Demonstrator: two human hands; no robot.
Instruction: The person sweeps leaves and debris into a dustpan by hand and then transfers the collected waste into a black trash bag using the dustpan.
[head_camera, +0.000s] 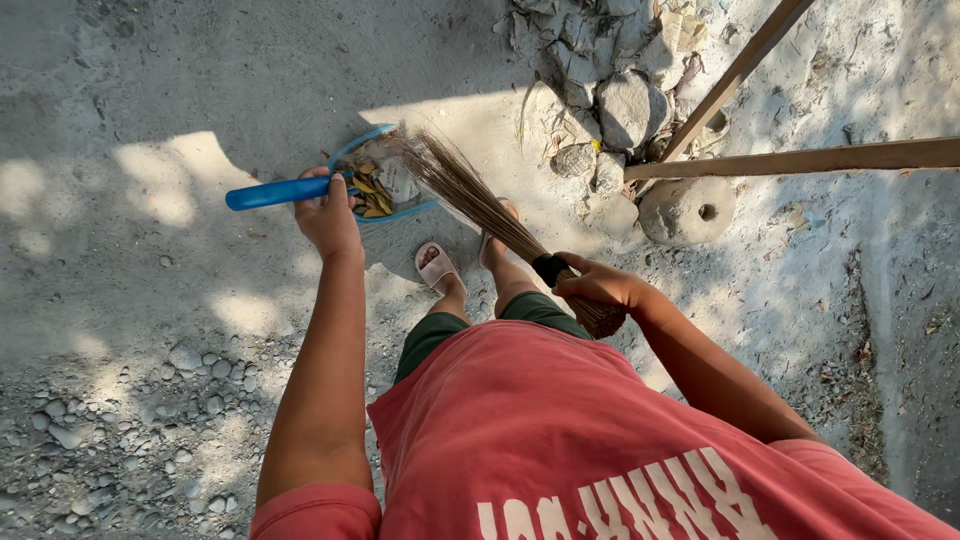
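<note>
Your left hand (328, 212) was closed around the blue handle (272, 192) of a blue dustpan (372, 140), thumb and fingers wrapped near the end where the handle meets the pan. The handle stuck out to your left, roughly level. The pan sat low against the sandy ground (150, 120), just ahead of your sandalled feet (437, 266), and held yellow and brown dry leaves (371, 195).

Your right hand (598, 285) gripped a stick broom (470, 195) at its bound upper end, fingers curled tight just beside the black binding (549, 269). The bristles fanned forward and to the left from that hand, their tips reaching the mouth of the dustpan, touching or nearly touching the leaves; exact contact could not be told.

So the two hands were well apart, the broom slanting between them, and the pan lay ahead of the left hand.

Ahead of you on the right stood a pile of grey rocks (610, 90), a round stone with a hole (688, 210) and two wooden poles (800, 158). Loose pebbles (130, 410) lay to your left.
</note>
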